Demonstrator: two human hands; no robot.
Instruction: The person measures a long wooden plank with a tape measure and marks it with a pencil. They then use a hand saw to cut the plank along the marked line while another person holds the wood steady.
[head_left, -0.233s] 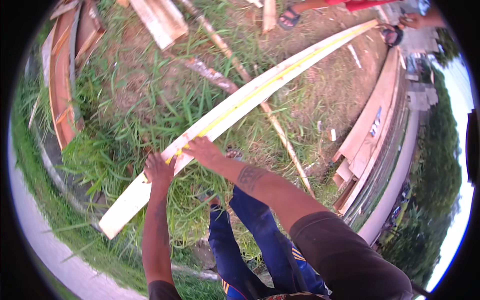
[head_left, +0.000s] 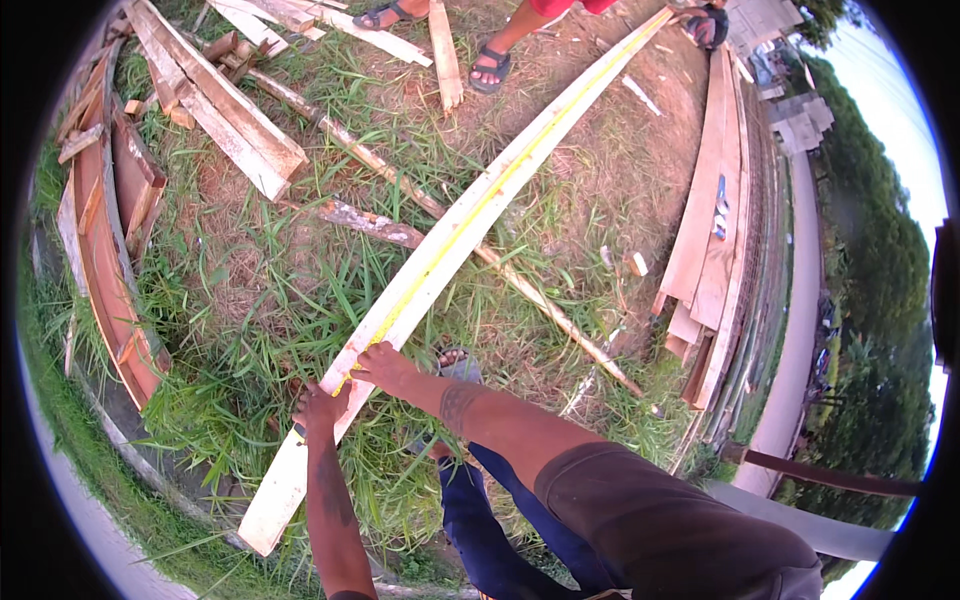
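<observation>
Measuring seems in hand: the left hand (head_left: 322,410) clasps the plank (head_left: 272,497); beside it, the right hand (head_left: 384,368) presses the yellow tape (head_left: 441,250), grip unclear. Next calls for tautness.

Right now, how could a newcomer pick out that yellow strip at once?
Find the long pale plank slanting across the grass. From where the left hand and right hand touch it, the thin yellow strip runs lengthwise toward its far end. Its bright yellow sets it apart from the brownish boards stacked at right.
</observation>
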